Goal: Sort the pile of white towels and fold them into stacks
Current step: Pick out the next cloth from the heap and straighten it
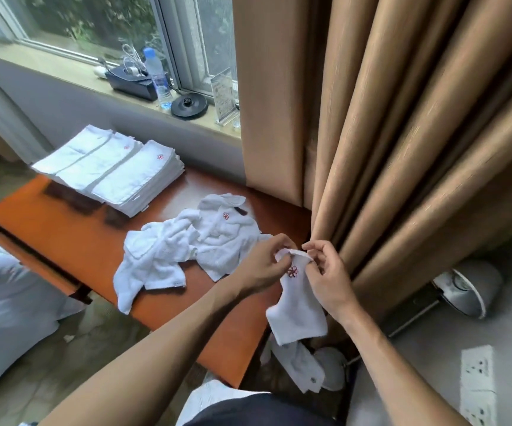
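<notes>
A small white towel (299, 309) with a red flower mark hangs in the air over the near right corner of the orange table (73, 238). My left hand (267, 265) pinches its top edge on the left. My right hand (325, 272) pinches the same edge on the right. A loose pile of crumpled white towels (187, 250) lies in the middle of the table. Two stacks of folded white towels (110, 167) stand side by side at the table's far end. Another white towel (303, 367) lies on the floor below my hands.
Heavy tan curtains (402, 133) hang close on the right. A window sill (64, 72) holds a water bottle (156, 75), a black box and a kettle base. White bedding (5, 281) lies at left. A white power strip (477, 385) lies on the floor at right.
</notes>
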`<state>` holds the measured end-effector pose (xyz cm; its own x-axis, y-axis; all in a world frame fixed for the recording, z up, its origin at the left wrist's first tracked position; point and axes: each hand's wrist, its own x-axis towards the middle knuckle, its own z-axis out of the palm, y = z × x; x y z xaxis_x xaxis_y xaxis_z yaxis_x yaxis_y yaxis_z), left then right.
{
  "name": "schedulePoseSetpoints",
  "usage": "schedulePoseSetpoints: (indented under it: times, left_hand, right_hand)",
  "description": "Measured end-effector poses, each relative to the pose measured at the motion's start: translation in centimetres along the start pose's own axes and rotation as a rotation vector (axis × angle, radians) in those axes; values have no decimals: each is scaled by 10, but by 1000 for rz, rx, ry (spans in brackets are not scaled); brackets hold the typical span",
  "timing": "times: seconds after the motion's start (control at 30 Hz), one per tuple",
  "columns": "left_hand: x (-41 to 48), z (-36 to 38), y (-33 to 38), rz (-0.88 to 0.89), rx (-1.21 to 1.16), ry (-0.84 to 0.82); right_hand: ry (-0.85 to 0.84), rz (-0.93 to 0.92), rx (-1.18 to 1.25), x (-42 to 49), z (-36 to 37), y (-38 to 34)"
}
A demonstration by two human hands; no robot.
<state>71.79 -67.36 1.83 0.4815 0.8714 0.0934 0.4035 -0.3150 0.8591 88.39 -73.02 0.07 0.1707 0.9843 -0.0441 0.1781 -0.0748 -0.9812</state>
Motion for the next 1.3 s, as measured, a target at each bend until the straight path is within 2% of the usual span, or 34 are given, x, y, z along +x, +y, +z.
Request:
schedulePoseSetpoints:
  times: [0.13,0.27,0.4,0.47,0.6,0.77,1.0,1.07,1.17,1.3]
  left_hand:
    - [-1,-7,11,46,17,17]
    - [-1,-13,10,-8,-6,84]
    - [-12,-11,-13,-202,141,-254]
    - [-20,-9,-27,-232,184,-291]
    - [-21,-9,-31,-275,167,-73]
    - [-11,-8,-9,-247,196,89]
    - [-24,-22,-14,-405,330,55]
    - [-30,-22,-15,-435,253,110]
    - [-33,-18,-12,-534,-3,212]
    - [-31,-12,1,-622,-265,304]
  right_hand:
    - [-89,-23,-116,0,-7,-9]
    - [-41,-108,-230,3,-8,-17]
    - [21,-105,-180,10,-11,-17]
    - [65,-54,-104,11,-9,-15]
    - [80,-37,-101,11,-18,-10]
    - [6,-71,-168,9,-18,-11]
    - [86,-150,-259,9,-22,-14]
    - [108,-161,-259,8,-20,-15]
    - [126,-154,-195,6,-13,-19]
    - [8,-82,-140,-4,2,-18]
